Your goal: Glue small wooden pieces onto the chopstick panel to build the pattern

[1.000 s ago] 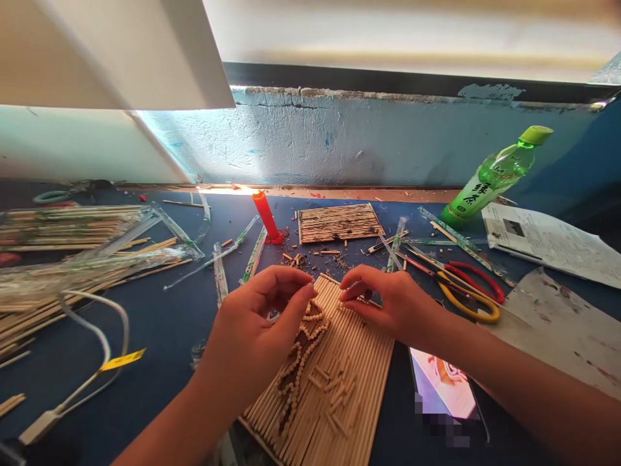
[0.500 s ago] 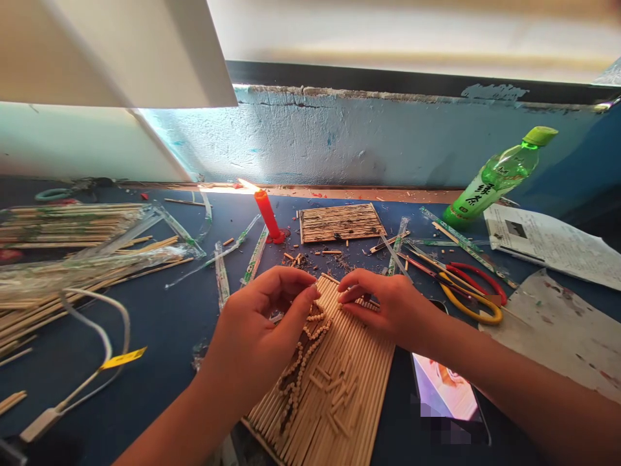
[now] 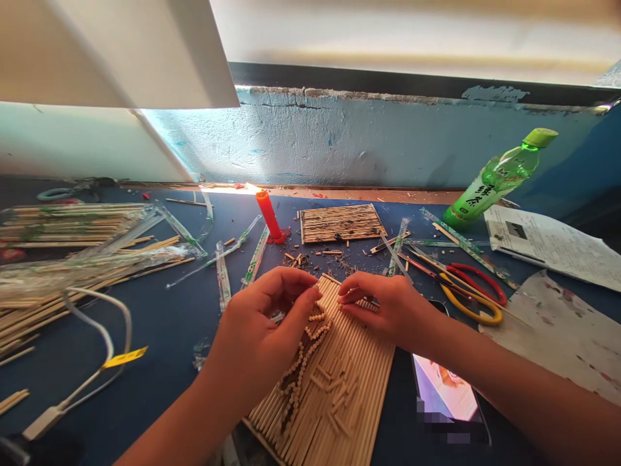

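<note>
We are bending over a pale, rectangular panel of thin round wooden sticks (image 3: 367, 359), which is lying on the dark blue tabletop (image 3: 174, 349) at six o'clock. Over its far end, we are curling our left hand (image 3: 264, 323), thumb and forefinger drawing narrowly together; we are not managing to tell whether they are pinching anything. Just across, we are bringing the right hand's (image 3: 383, 301) fingertips down at the panel, their gap looking narrow, though whatever they may be gripping is too small to tell. Curving rows of tiny, pale, bead-like pieces (image 3: 301, 369) are running along the panel's left part, and loose short wooden stick pieces (image 3: 342, 391) are lying beside them. From the panel, a lit red candle (image 3: 269, 217) is standing toward eleven o'clock, a dark-streaked rectangular stick panel (image 3: 342, 223) is lying toward twelve, a green plastic bottle (image 3: 490, 188) is leaning toward one, red-and-yellow-handled scissors (image 3: 470, 298) are resting toward two, and a black-edged phone (image 3: 449, 391) is glowing toward three.
</note>
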The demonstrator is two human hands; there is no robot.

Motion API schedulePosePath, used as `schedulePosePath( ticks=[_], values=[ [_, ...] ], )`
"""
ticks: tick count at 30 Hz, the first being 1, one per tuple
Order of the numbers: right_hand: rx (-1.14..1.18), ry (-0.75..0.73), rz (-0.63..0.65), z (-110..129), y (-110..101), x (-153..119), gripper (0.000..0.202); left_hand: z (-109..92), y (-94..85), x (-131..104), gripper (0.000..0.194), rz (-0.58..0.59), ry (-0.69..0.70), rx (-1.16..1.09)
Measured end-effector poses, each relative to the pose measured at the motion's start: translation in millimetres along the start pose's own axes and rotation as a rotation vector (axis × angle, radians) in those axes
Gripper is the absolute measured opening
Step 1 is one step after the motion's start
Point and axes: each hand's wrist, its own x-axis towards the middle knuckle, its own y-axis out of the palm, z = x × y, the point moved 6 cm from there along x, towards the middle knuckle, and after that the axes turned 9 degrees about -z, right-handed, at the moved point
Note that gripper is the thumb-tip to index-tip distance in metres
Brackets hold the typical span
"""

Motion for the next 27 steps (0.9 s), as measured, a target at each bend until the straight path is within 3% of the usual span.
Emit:
schedulePosePath(
  ticks=[9, 16, 18, 24, 27],
  values=[
    [-0.081, -0.032, 0.012, 4.4, -6.9, 1.3, 0.02, -0.7, -2.0, -2.5, 0.014, -0.004, -0.01, -0.021],
    [-0.292, -0.065, -0.156, 11.6, -59.4, 10.1, 0.013, 2.3, -0.9, 0.6, 0.017, 0.006, -0.016, -0.013],
    [-0.369, -0.052, -0.155, 8.7, -71.5, 11.7, 0.017, 3.3, -1.0, 1.3, 0.017, 0.006, -0.015, -0.011],
    [-0.729, 0.174, -0.051, -38.9, -87.4, 14.1, 0.018, 3.4, -3.7, 1.9, 0.017, -0.018, -0.009, 0.036],
    [-0.771, 0.255, -0.057, -64.7, -85.8, 15.4, 0.018, 3.5, -3.6, 2.2, 0.016, -0.018, -0.003, 0.047]
  ],
)
